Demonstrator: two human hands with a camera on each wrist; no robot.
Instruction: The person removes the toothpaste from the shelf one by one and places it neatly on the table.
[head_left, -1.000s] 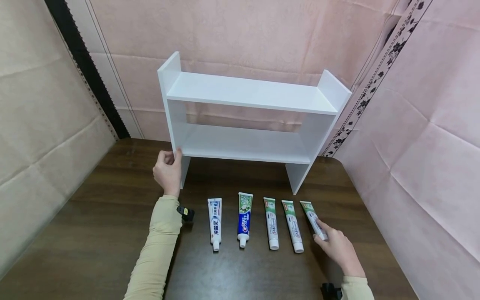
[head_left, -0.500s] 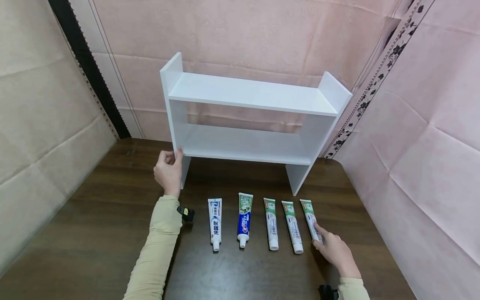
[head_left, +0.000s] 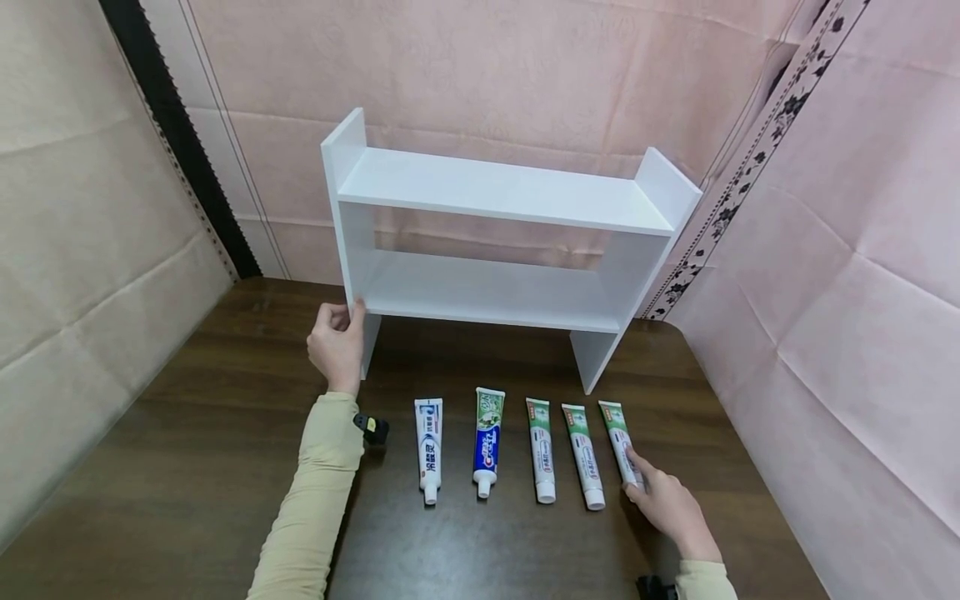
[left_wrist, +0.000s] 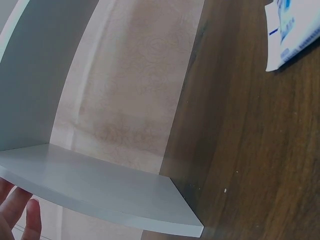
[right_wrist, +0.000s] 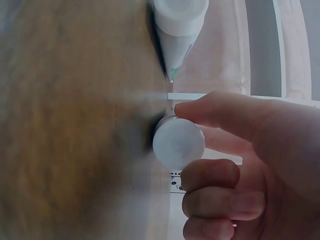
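A white two-tier shelf [head_left: 480, 287] stands at the back of the brown table. At its left side panel, my left hand [head_left: 335, 343] grips the front edge, about level with the lower board. Low in the left wrist view, fingers [left_wrist: 14, 210] show against the panel's outer face. Several toothpaste tubes lie in a row before the shelf, caps toward me. My right hand [head_left: 670, 504] pinches the rightmost green-and-white toothpaste tube [head_left: 617, 431] near its cap end. In the right wrist view its round white cap [right_wrist: 178, 145] sits between thumb and fingers.
Left of the held tube lie two similar green-and-white tubes [head_left: 582, 457] [head_left: 542, 450], a blue-and-green tube [head_left: 487, 442] and a white-and-blue tube [head_left: 429, 450]. Pale cloth walls [head_left: 847, 333] enclose the table [head_left: 187, 467] at the back and both sides.
The right hand has shifted slightly left with the rightmost tube, whose cap end has swung left, nearer in line with its neighbour. The left hand stays at the shelf panel.
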